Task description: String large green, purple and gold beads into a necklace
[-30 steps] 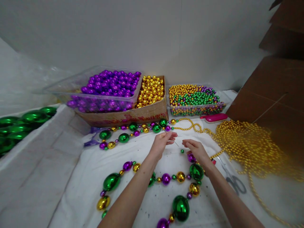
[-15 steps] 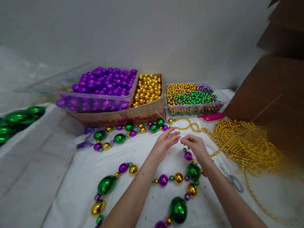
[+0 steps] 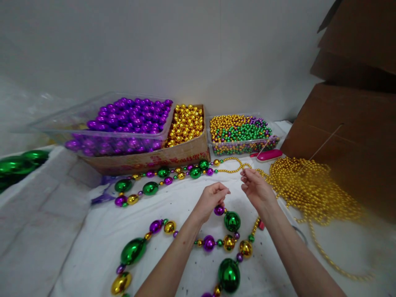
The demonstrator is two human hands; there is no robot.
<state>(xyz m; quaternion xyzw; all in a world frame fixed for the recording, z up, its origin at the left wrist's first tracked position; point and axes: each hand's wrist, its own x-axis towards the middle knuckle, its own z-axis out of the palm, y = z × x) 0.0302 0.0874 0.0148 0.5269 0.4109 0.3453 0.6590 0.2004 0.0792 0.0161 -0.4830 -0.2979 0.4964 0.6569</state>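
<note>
My left hand [image 3: 213, 201] is closed in a pinch at the end of a strand of green, gold and purple beads [image 3: 232, 222]. A purple bead [image 3: 219, 210] hangs just under its fingertips. To the right and slightly higher, my right hand [image 3: 258, 189] has its thumb and fingers pinched together; what they hold is too fine to make out. A thin, pale needle-like line [image 3: 264, 146] shows above it, and whether the hand holds it I cannot tell. The strand loops over the white cloth [image 3: 173, 264] beneath both forearms, with big green beads [image 3: 229, 275] among smaller ones.
Behind stand a clear tub of purple beads [image 3: 133, 115], a cardboard box of gold beads [image 3: 187, 123] and a tray of small mixed beads [image 3: 244, 132]. Another strand [image 3: 150, 188], a pink-handled tool [image 3: 269, 155], piled gold bead chain [image 3: 309, 189] and a large carton [image 3: 340, 140] lie around.
My left hand has come down and closed at the strand's end, which has shifted left. My right hand has moved slightly right and up. The view has turned a little to the right.
</note>
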